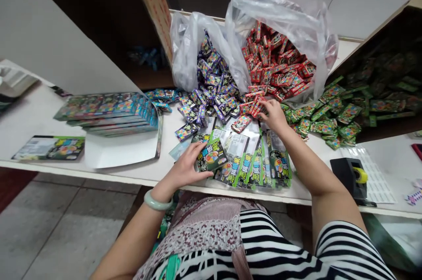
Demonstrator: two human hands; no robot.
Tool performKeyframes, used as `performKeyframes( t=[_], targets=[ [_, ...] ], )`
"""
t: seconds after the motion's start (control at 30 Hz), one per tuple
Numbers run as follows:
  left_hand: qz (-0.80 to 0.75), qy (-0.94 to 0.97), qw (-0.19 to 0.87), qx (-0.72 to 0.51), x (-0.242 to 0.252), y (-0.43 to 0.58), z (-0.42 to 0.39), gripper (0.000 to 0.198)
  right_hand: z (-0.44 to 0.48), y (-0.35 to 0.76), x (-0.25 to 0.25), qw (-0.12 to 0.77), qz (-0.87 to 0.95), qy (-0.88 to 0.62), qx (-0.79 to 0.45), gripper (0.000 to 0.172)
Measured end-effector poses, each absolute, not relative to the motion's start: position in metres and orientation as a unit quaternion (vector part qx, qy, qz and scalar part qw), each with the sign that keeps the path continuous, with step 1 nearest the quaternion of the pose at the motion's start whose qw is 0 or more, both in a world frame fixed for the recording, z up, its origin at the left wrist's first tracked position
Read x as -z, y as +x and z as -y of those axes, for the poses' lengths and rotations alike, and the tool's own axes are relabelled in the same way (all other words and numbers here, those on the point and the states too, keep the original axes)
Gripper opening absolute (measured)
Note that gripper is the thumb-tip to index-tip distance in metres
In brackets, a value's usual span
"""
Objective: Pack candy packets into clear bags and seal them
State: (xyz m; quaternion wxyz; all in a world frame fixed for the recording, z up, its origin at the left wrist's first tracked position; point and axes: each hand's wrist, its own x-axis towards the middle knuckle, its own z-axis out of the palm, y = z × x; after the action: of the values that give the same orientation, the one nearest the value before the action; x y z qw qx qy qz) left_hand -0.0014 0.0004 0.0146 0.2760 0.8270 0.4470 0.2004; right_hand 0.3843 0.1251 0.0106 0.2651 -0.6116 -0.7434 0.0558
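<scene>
My left hand (187,168), with a pale bangle on the wrist, grips a green-and-black printed packet (212,155) between the thumb and the fingers, near the table's front edge. Similar flat packets (252,168) lie fanned out to its right. My right hand (276,116) is closed at the front of the red heap, its fingertips on a small red candy box (257,107). Another red candy box (241,123) lies just left of these fingers. Purple candy boxes (211,95) are spilled beyond my left hand.
Two clear plastic bags stand behind, one with red boxes (280,62), one with purple. Green boxes (332,113) spill from a carton at right, near a black tape dispenser (349,179). At left, an open white display box (123,150) holds packets; one packet (49,148) lies beside it.
</scene>
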Motion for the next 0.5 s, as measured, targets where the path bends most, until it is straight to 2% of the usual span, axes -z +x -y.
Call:
performKeyframes(
  t=[0.03,0.13,0.17,0.3,0.33,0.5],
  targets=[
    [-0.446,0.828,0.276,-0.2,-0.015,-0.003,0.001,0.092,-0.126,0.382,-0.009,0.273,0.733,-0.621,-0.047,0.051],
    [-0.447,0.826,0.276,-0.202,-0.014,-0.008,0.003,0.092,-0.128,0.382,-0.005,0.31,0.689,-0.652,-0.054,0.069],
    [-0.449,0.825,0.277,-0.204,-0.014,-0.01,0.003,0.091,-0.128,0.383,-0.004,0.319,0.674,-0.663,-0.073,0.07],
    [-0.447,0.823,0.28,-0.21,-0.012,-0.01,0.002,0.091,-0.129,0.389,-0.001,0.376,0.597,-0.686,-0.179,0.043],
    [-0.444,0.824,0.28,-0.212,-0.011,-0.009,0.002,0.092,-0.13,0.391,-0.001,0.4,0.572,-0.685,-0.208,0.041],
    [-0.435,0.828,0.277,-0.218,-0.01,-0.007,0.003,0.093,-0.126,0.395,-0.006,0.458,0.49,-0.663,-0.334,0.051]
  ],
)
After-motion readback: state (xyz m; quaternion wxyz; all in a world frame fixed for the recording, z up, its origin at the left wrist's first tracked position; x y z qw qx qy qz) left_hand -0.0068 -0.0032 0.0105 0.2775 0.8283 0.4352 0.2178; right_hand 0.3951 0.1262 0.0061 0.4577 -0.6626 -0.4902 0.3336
